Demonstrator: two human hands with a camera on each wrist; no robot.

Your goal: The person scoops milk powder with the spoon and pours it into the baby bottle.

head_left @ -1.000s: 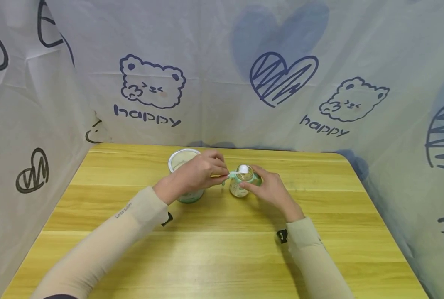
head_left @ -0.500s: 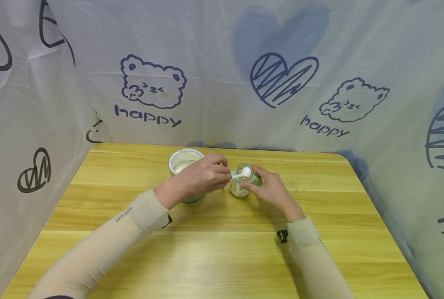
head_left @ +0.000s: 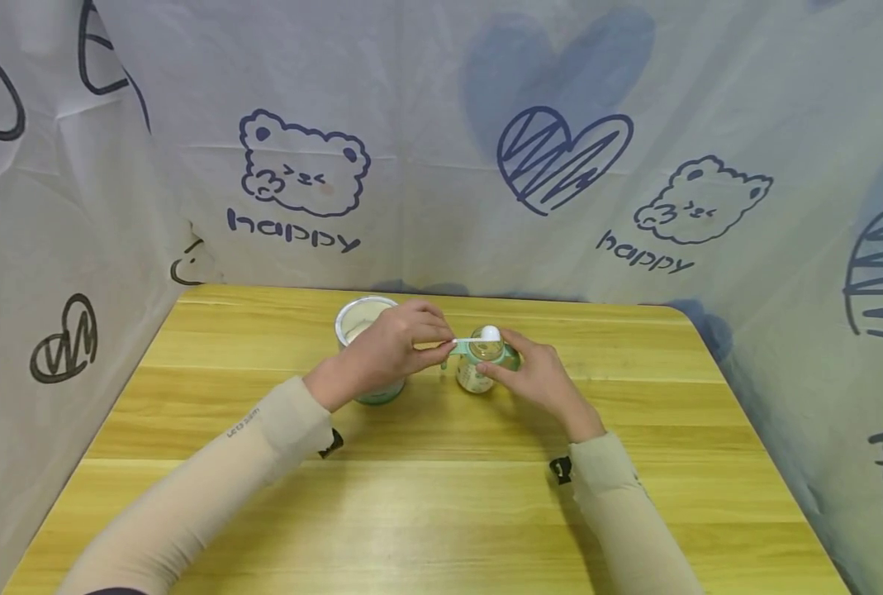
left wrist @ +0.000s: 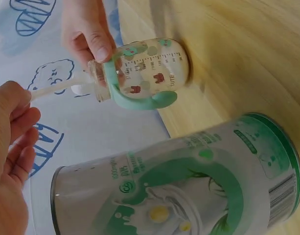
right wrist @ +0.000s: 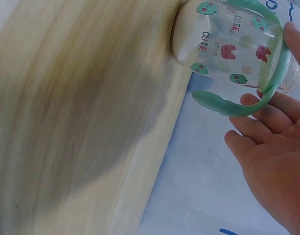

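Note:
My left hand (head_left: 404, 335) pinches the handle of a small white scoop (head_left: 490, 334) between thumb and fingers. The scoop's bowl is right at the mouth of a clear baby bottle (left wrist: 154, 68), which stands upright on the table. With thumb and fingers, my right hand (head_left: 541, 376) holds this bottle by its neck, around the green collar with two side handles (right wrist: 223, 105). Pale powder (right wrist: 187, 36) lies in the bottom of the bottle. Beneath my left forearm, close to the left of the bottle, stands an open milk powder can (left wrist: 184, 181), white and green.
Pale powder nearly reaches the can's silver rim (head_left: 342, 318), which my left hand partly covers. The wooden table (head_left: 441, 512) ends at the back against a white cloth (head_left: 426, 124) with printed bears and hearts.
The scoop dipped toward the bottle mouth half a second ago, with its handle slanted. Now its handle is raised nearly level and the bowl has turned. The bottle and right hand stay in place.

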